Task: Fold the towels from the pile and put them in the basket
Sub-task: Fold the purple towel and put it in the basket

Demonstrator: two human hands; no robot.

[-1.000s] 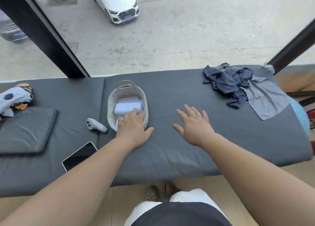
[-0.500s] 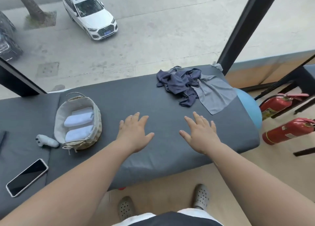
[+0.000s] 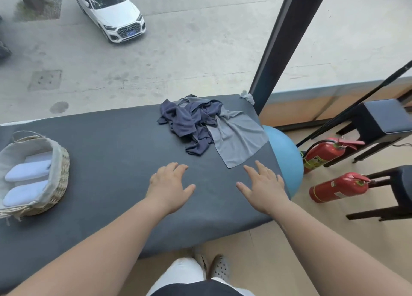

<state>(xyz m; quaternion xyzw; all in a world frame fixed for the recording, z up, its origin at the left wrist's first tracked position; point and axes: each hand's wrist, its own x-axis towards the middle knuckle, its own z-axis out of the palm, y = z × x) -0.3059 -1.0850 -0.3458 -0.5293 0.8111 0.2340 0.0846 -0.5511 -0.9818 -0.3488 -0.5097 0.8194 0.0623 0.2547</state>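
Observation:
A pile of towels lies at the far right of the dark grey padded bench (image 3: 116, 162): crumpled navy towels (image 3: 189, 121) and a light grey towel (image 3: 238, 137) spread out beside them. A woven basket (image 3: 60, 175) with a cloth liner stands at the left edge, holding two folded white towels (image 3: 26, 179). My left hand (image 3: 169, 188) and my right hand (image 3: 263, 186) hover over the bench just in front of the pile, palms down, fingers straight and spread, holding nothing. My right fingertips are near the grey towel's front corner.
A blue exercise ball (image 3: 285, 155) sits off the bench's right end. Two red fire extinguishers (image 3: 336, 186) lie on the floor beside black stools (image 3: 383, 121). A black window post (image 3: 281, 43) rises behind the pile. My feet are under the bench's front edge.
The view has swung right and both hands have moved right, from beside the basket toward the towel pile. The basket now sits at the left edge; the phone and controller have left view.

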